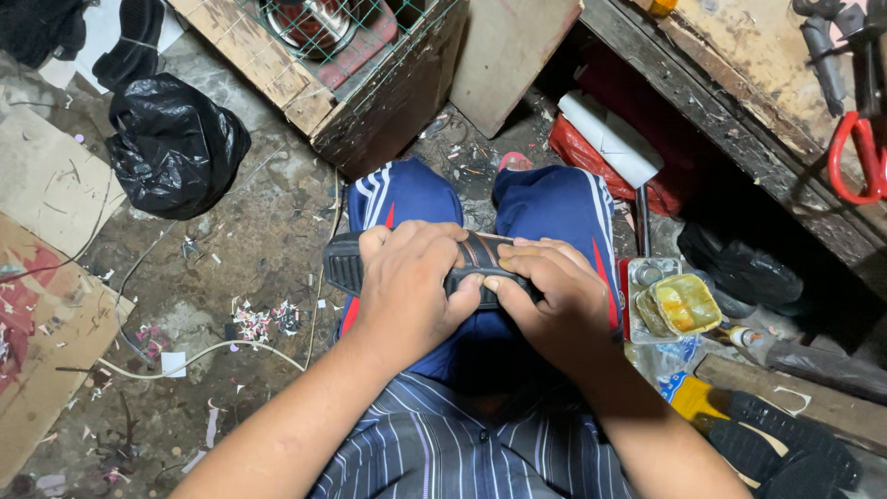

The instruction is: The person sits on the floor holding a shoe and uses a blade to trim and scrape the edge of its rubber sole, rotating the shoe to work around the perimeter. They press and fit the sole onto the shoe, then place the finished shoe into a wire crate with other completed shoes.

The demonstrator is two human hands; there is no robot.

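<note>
Across the lap, over blue track trousers (554,208): a black sandal (346,263) lying sideways, treaded sole end poking out to the left. Left hand (407,291) wrapped over the middle of the sandal, fingers (420,236) curled down across the top, thumb pressed against the near edge. Right hand (554,296) clamped on the other end, fingers closed over the strap, thumb tip just beside the left thumb. Both hands firmly shut on the sandal, touching each other at the thumbs. Just right of the right hand, a small yellow tub of glue (686,303) resting on a shallow tray (637,277). Further right on the floor, another black sole (785,444). Up on the wooden desk (739,65), red-handled pliers (855,157). Far left on the littered concrete floor (240,231), a knotted black plastic bag (176,143) and a pale cable (203,353).
</note>
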